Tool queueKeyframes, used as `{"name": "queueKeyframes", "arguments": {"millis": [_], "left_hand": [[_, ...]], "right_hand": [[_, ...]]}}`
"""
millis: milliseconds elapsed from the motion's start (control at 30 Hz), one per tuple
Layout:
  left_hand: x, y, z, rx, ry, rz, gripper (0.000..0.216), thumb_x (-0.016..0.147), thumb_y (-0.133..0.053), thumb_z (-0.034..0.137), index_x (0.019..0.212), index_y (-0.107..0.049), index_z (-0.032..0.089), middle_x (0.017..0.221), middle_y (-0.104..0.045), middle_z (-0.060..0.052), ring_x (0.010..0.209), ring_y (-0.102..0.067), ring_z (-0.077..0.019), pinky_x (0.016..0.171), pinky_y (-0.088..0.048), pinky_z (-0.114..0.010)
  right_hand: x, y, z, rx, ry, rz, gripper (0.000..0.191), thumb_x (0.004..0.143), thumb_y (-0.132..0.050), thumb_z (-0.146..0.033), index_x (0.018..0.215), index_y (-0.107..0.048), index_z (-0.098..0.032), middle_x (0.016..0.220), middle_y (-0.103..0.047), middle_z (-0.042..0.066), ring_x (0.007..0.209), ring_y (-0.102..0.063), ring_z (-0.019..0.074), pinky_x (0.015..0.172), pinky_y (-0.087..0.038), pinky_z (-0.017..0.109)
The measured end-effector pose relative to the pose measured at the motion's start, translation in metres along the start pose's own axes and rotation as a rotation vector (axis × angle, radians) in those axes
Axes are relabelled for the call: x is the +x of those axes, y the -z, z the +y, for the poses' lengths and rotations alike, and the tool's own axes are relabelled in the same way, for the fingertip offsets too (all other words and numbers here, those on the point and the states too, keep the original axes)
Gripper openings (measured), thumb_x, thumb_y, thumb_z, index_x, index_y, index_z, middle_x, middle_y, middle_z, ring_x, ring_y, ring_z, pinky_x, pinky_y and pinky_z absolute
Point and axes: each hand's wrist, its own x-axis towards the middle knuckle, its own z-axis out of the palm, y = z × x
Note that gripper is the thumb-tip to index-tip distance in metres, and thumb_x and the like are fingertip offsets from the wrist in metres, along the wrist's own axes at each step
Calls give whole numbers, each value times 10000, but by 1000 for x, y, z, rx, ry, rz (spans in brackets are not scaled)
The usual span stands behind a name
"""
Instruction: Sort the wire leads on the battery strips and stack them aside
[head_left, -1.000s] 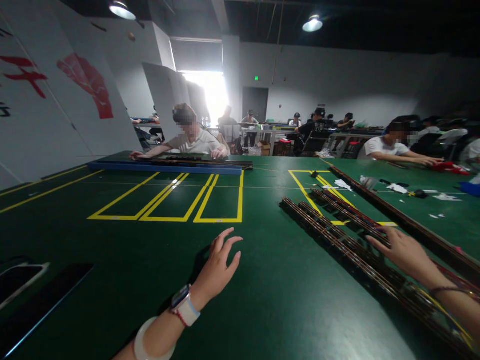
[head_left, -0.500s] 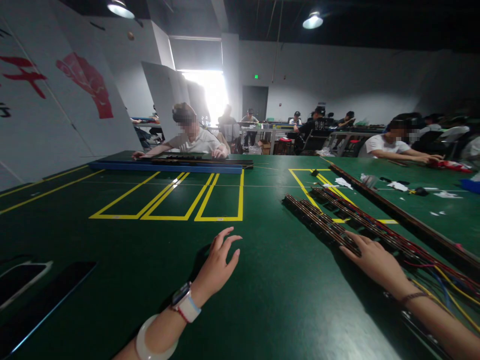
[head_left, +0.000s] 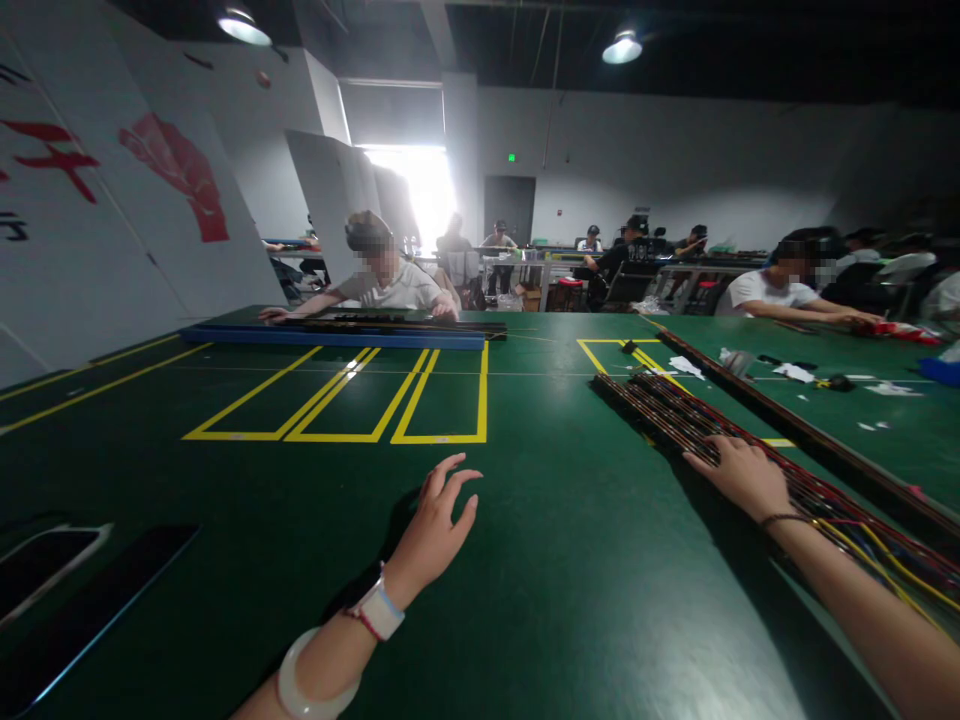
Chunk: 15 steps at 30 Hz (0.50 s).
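My left hand point(head_left: 435, 530) hovers palm down over the green table point(head_left: 540, 560), fingers apart and slightly curled, with nothing in them. A watch with a pale band point(head_left: 381, 612) and a pale bangle point(head_left: 311, 680) are on that arm. At the right, my right hand point(head_left: 750, 480) grips the near edge of a long dark strip point(head_left: 645, 420), thumb on its near side and fingers over the top. This strip lies close against other similar strips carrying red wires point(head_left: 832, 492). Yellow wires point(head_left: 874, 565) come out at their near end, partly behind my forearm.
Yellow tape point(head_left: 442, 440) marks rectangles on the table. Another long dark rail point(head_left: 795, 420) runs diagonally beyond the strips, near paper scraps point(head_left: 686, 367). Two dark flat devices point(head_left: 112, 610) lie at the left. Across the table, a person point(head_left: 397, 285) works behind a blue rail point(head_left: 360, 338).
My right hand has pushed the near strip away and to the right, closing the gap to the strips beside it. The left hand has hardly moved.
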Motion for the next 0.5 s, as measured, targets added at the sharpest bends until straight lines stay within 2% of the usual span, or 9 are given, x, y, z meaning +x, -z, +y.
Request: {"name": "queueKeyframes", "arguments": {"millis": [100,200,300,500], "left_hand": [[0,1,0,-10,11,-15,279,909,-447,326,1173,-533,305,1401,-361,-33,1305,-396,-261,1043,-421,-500],[-1,1,0,-29,11,-5,272,912,-445,323,1169,-533,304,1409,-352,-33,1311,-387,-269,1032,-429,-509],[-2,2,-1,-45,8,5,267,912,-447,325,1165,-535,310,1411,-352,-32,1309,-389,-277,1009,-451,-515],[-2,1,-4,-32,-26,30,261,909,-453,304,1156,-539,300,1393,-371,-38,1300,-402,-267,1018,-445,-506]], "right_hand": [[7,2,-3,-40,18,30,562,816,-406,-656,1061,-609,-193,1101,-586,151,971,-535,332,762,-429,435],[13,5,-5,-94,100,46,463,843,-428,-579,934,-629,-172,1035,-583,145,953,-526,308,783,-408,413],[14,6,-9,-149,145,38,425,870,-425,-510,901,-639,-144,992,-577,152,947,-522,297,777,-400,392],[10,7,-16,-158,109,-2,390,872,-448,-456,850,-660,-129,939,-577,158,900,-539,301,748,-412,383]]}}
